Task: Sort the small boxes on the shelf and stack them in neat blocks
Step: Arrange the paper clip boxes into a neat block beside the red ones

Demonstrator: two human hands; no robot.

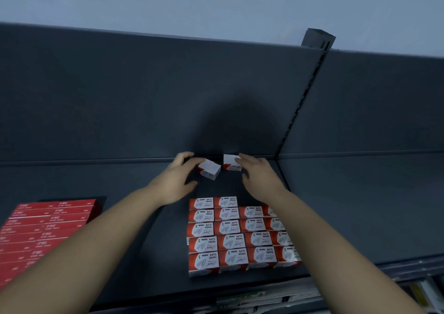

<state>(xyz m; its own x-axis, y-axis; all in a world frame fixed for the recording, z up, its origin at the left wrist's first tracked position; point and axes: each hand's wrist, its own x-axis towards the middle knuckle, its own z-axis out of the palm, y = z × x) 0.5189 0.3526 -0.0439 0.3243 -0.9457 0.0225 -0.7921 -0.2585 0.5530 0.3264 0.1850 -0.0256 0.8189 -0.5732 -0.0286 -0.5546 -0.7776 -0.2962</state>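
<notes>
Red flat boxes [45, 227] lie left of the paper-clip block [240, 234].

Left forearm [96, 246] and right forearm [322, 241] are bare

Left hand [175, 181] and right hand [260, 177] reach side by side toward 12 o'clock, fingers loosely curved, thumbs spread.

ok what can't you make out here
Head view:
Right loose box: partly covered by the right hand, label blurred.
Paper clip block: right column hidden by the right forearm.
Red flat boxes: cut off by the left edge, print too small.
Items below the shelf: blurred, cut off at the bottom.
</notes>
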